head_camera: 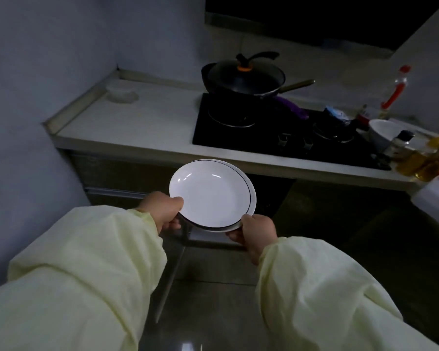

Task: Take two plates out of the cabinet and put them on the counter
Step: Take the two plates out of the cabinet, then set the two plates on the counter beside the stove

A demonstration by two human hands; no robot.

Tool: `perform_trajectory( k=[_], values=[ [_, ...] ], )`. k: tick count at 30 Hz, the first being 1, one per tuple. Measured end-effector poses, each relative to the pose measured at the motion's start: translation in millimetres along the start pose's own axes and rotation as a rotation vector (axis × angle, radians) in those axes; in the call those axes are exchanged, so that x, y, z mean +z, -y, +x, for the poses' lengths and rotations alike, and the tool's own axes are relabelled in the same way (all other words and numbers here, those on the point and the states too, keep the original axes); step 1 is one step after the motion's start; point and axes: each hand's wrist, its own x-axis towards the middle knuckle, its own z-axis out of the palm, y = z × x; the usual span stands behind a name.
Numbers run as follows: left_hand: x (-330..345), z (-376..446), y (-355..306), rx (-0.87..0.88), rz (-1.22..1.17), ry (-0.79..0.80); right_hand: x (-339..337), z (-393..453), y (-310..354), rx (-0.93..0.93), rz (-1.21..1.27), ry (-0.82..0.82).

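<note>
Two white plates (211,196) with a thin dark rim line are stacked, one slightly offset under the other. They are held in the air below the front edge of the pale counter (142,122). My left hand (162,211) grips the stack's left rim, thumb on top. My right hand (256,231) holds the lower right rim from beneath. Behind and below the plates is the dark open cabinet (269,193) under the counter. Both arms wear pale yellow sleeves.
A black cooktop (276,130) is set in the counter, with a lidded black wok (243,77) on its left burner. Bottles (421,158) and a white bowl (383,133) crowd the right end. A small white dish (122,93) sits at the counter's far left corner.
</note>
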Motion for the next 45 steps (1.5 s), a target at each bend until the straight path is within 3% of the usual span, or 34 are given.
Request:
perform_trajectory(
  k=[6, 10, 15, 25, 31, 35, 40, 45],
  values=[
    [-49, -13, -27, 0.077, -0.007, -0.128, 38, -13, 40, -0.050, -0.025, 0.073],
    [-63, 4, -45, 0.082, -0.088, -0.112, 55, 3, 61, -0.068, -0.063, 0.091],
    [-60, 35, -72, 0.080, -0.340, -0.104, 75, 52, 90, -0.085, -0.129, 0.158],
    [-99, 96, -86, 0.095, -0.689, -0.253, 156, 139, 134, -0.097, -0.170, 0.276],
    [-154, 129, -72, 0.128, -0.775, -0.315, 206, 174, 142, -0.088, -0.233, 0.228],
    [-189, 163, -55, 0.086, -0.782, -0.341, 235, 192, 147, 0.012, -0.093, 0.180],
    [-207, 206, -37, 0.019, -0.824, -0.348, 259, 213, 151, 0.100, 0.033, 0.119],
    [-207, 248, -34, -0.017, -0.877, -0.342, 283, 243, 143, 0.071, -0.012, 0.074]
  ],
)
